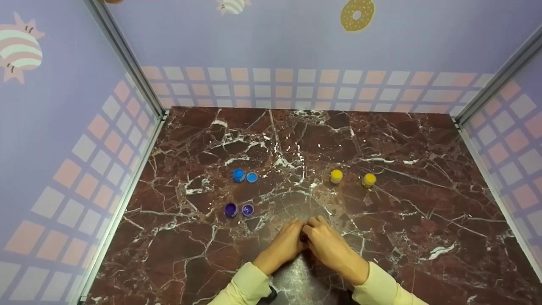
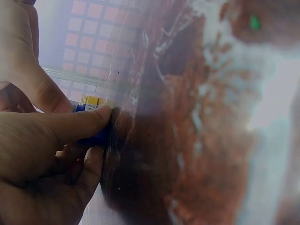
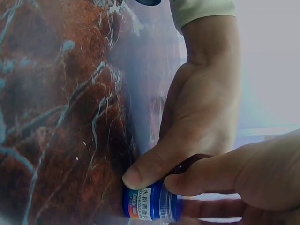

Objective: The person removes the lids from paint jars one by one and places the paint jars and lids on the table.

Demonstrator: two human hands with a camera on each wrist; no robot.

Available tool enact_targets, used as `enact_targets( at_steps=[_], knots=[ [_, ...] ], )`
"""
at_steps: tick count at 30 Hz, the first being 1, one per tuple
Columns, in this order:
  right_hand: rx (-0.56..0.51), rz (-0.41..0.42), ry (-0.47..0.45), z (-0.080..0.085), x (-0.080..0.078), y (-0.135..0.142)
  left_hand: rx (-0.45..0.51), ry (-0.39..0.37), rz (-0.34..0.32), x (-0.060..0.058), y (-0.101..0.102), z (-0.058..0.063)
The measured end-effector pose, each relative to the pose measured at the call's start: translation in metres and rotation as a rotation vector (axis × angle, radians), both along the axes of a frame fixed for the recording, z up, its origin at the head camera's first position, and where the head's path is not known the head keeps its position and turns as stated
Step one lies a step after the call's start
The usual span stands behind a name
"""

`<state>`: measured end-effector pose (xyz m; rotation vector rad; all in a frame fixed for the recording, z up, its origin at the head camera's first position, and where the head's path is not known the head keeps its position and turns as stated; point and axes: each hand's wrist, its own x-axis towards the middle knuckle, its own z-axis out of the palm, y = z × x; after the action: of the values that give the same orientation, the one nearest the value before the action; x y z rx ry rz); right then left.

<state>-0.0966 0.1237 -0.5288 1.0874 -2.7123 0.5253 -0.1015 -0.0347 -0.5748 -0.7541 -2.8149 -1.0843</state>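
Observation:
A small dark blue paint jar (image 3: 140,204) with a printed label is between my two hands, low over or on the table. My left hand (image 1: 288,239) holds the jar's body, thumb along the label in the right wrist view. At the ridged lid (image 3: 166,205), my right hand (image 1: 328,243) pinches with thumb and fingers. In the head view the hands hide nearly all of this jar. Ahead and to the left stand a purple paint jar (image 1: 230,210) with its lid (image 1: 247,210) beside it, and a light blue jar (image 1: 239,175) next to a matching lid (image 1: 252,177).
Two yellow paint jars (image 1: 336,176) stand apart ahead and to the right on the dark red marbled table (image 1: 423,212). Patterned lilac panels (image 1: 296,46) wall the table at the back and both sides, with metal posts at the corners.

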Motion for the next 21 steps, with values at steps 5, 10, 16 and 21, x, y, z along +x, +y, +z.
enact_targets(
  at_steps=[5,10,16,21],
  knots=[
    [0.031,0.095,0.008,-0.001,-0.004,0.006,0.001,-0.034,0.015,-0.001,0.001,0.000],
    [0.026,0.166,-0.006,-0.004,-0.008,0.013,0.005,-0.085,0.030,-0.002,0.002,0.001],
    [-0.018,0.226,-0.030,-0.007,-0.011,0.019,0.019,-0.123,0.034,-0.002,0.002,0.001],
    [-0.061,0.260,-0.053,-0.009,-0.013,0.023,0.021,-0.114,0.024,-0.001,0.001,0.000]
  ],
)
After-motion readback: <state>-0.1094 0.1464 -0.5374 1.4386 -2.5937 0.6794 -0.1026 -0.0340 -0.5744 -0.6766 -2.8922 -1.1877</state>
